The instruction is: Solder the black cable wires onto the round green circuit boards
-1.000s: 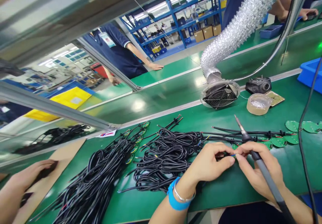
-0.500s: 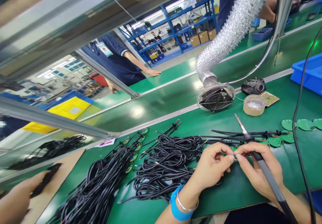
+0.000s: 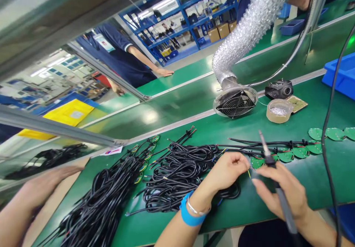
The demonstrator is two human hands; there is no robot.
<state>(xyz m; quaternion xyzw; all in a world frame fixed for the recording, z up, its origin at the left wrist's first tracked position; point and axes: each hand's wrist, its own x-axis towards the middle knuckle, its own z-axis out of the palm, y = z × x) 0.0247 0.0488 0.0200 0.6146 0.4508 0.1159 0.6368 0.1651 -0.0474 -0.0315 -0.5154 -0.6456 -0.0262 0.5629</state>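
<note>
My left hand [image 3: 229, 171], with a blue band at the wrist, is closed in a pinch on a thin wire. The wire's yellow-green tip [image 3: 249, 174] sticks out below the fingertips. In my right hand [image 3: 285, 188] lies a soldering iron [image 3: 283, 204], its metal tip pointing up and away from me. The right thumb and forefinger are apart, close to the wire. Just beyond the hands, round green circuit boards [image 3: 301, 151] lie in a row with black cables running to them. Bundled black cables [image 3: 177, 176] are left of my left hand.
A fume extractor fan [image 3: 235, 102] hangs from a silver duct. Behind the boards sit a tape roll [image 3: 279, 111] and a black device [image 3: 280, 90]. More cables [image 3: 102, 199] lie left, beside a co-worker's arm [image 3: 36, 195]. A black cord [image 3: 330, 121] crosses the right side.
My hands have come apart slightly, and the right thumb and forefinger have opened. The wire tip now shows below my left fingers. At lower left, the co-worker's hand has moved further in.
</note>
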